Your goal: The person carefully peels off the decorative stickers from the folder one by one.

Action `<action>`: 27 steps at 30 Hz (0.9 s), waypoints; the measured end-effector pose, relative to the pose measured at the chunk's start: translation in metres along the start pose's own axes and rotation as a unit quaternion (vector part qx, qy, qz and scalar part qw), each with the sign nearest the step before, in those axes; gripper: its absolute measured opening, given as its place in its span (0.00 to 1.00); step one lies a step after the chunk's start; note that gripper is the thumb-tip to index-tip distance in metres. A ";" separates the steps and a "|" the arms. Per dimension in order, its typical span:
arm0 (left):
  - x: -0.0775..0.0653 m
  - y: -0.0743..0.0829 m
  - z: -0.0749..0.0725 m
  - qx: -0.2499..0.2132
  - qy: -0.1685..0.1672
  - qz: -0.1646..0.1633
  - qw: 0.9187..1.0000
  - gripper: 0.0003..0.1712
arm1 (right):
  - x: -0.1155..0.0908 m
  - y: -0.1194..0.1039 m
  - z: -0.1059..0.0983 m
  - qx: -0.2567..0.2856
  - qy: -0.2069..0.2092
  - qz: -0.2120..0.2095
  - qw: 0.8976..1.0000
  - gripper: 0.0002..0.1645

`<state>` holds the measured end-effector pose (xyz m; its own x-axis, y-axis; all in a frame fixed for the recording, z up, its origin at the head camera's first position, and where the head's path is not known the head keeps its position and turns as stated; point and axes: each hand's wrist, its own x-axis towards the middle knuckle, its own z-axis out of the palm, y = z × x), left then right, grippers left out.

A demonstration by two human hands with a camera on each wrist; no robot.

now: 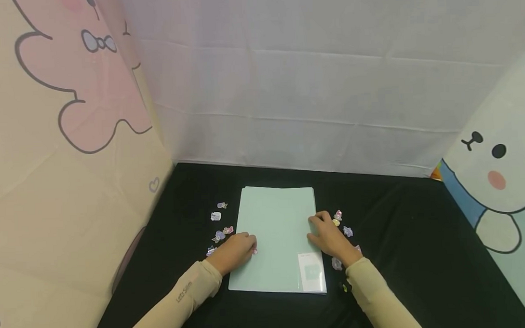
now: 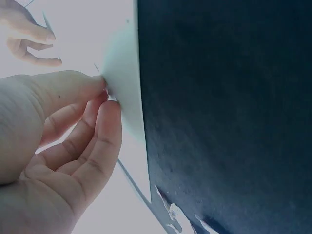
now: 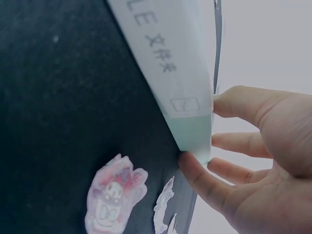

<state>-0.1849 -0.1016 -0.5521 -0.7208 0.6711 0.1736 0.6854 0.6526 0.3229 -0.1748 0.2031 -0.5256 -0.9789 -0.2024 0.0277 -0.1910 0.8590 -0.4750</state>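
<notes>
A pale green file folder point(image 1: 275, 221) lies closed on the black table. Over its left part, my left hand point(image 1: 237, 251) pinches a small pink sticker point(image 1: 254, 251) between thumb and fingertips; the fingers hide most of it. In the left wrist view, my left hand point(image 2: 68, 126) is close over the cover. My right hand point(image 1: 332, 234) rests on the folder's right edge, thumb and fingers spread apart. The right wrist view shows the fingertips of that hand point(image 3: 258, 151) touching the folder's labelled spine point(image 3: 165, 63) and the cover beside it.
Several cartoon stickers point(image 1: 220, 235) lie left of the folder, more stickers point(image 1: 348, 231) right of it, some partly behind the right arm. A white label point(image 1: 311, 272) sits in the folder's lower right corner. A white curtain point(image 1: 286, 95) hangs behind the black table point(image 1: 403, 226), with printed cloth at both sides.
</notes>
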 end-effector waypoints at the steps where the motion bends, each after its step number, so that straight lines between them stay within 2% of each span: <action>1: 0.000 0.001 0.000 -0.004 -0.001 -0.001 1.000 0.04 | 0.000 0.000 0.000 0.000 0.000 -0.001 1.000 0.30; 11: 0.004 0.002 0.002 -0.028 -0.010 -0.009 1.000 0.04 | 0.001 0.001 0.000 -0.006 0.004 -0.010 1.000 0.29; 20: -0.001 0.000 0.000 -0.036 0.019 0.000 0.999 0.10 | 0.001 -0.001 0.001 -0.007 0.001 -0.006 1.000 0.29; 27: -0.015 -0.012 -0.007 -0.088 0.005 -0.059 0.994 0.08 | 0.000 0.001 0.001 -0.007 0.006 -0.013 1.000 0.29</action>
<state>-0.1832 -0.1217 -0.5517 -0.7966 0.5896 0.1335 0.5678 0.6540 0.4999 -0.1748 0.2030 -0.5268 -0.9742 -0.2201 0.0498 -0.2179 0.8600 -0.4614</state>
